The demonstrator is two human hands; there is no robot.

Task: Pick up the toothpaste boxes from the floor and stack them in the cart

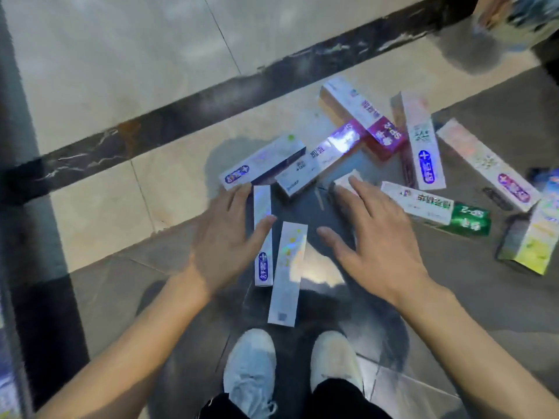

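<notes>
Head view: scattered long glossy cardboard toothpaste boxes (348,164) lie on the grey tiled floor (484,297), near the dark marble strip (181,107).
Left hand (223,237): fingers straight and spread, holding nothing, thumb over a narrow white box with a blue oval label (262,237).
Right hand (375,240): fingers apart, empty, fingertips at a small box end (343,179).
Nearest box: holographic white carton (287,273), just ahead of pale sneakers (251,370).
Handling: probably light, stiff, slick; take hold across the long sides.
Cart: not visible.

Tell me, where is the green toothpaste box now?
The green toothpaste box lies on the floor, right of the right hand, below a white box with a blue oval.
</notes>
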